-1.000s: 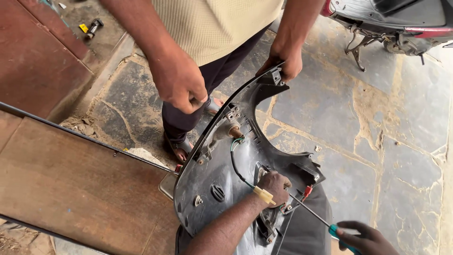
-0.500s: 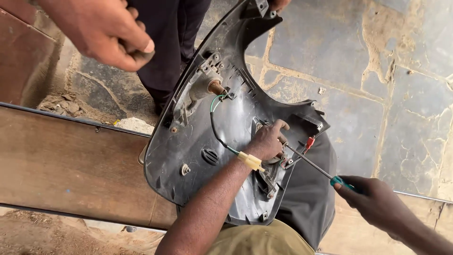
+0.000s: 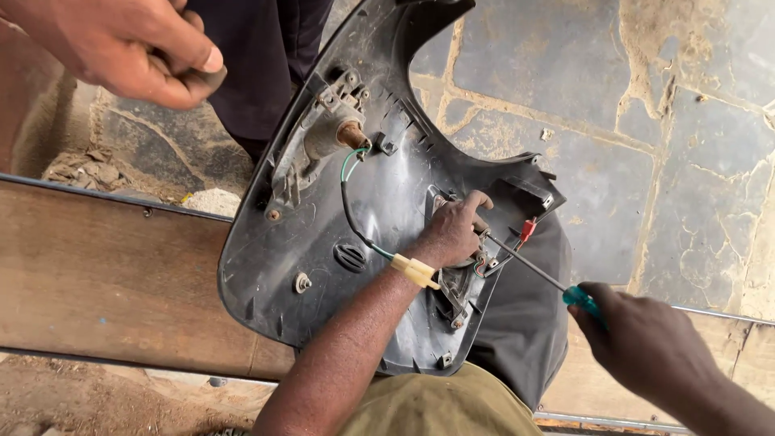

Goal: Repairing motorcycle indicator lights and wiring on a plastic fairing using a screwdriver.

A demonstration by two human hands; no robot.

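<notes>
The right hand (image 3: 654, 339), nearest the camera at 4 o'clock, is wrapped tightly around the green handle of a screwdriver (image 3: 542, 270); its thin shaft runs up toward 10 o'clock, and the tip meets a metal bracket (image 3: 464, 282) on the inner face of a dark plastic panel (image 3: 379, 202). The left hand (image 3: 452, 234) rests on the panel at centre frame, fingers curled and pressed down beside the bracket, just at the screwdriver tip; whether they pinch a fastener cannot be seen.

The panel stands tilted, lower edge near the person's lap, upper edge toward 12 o'clock.

Risks, as judged from this position:
- The tip may slip off the fastener and strike the left fingers, because they sit just beside it.
- The panel may shift under pressure, since it leans rather than lying flat.
- The black wire (image 3: 349, 211) with its yellow connector (image 3: 416, 270) crosses the left wrist and may snag.

A red terminal (image 3: 528, 230) sits close to the shaft at 2 o'clock. Farther out, another person's hand (image 3: 129, 52) is closed at 10 o'clock, clear of the panel. A wooden board (image 3: 105, 274) lies at 9 o'clock; stone floor (image 3: 686, 145) lies beyond.
</notes>
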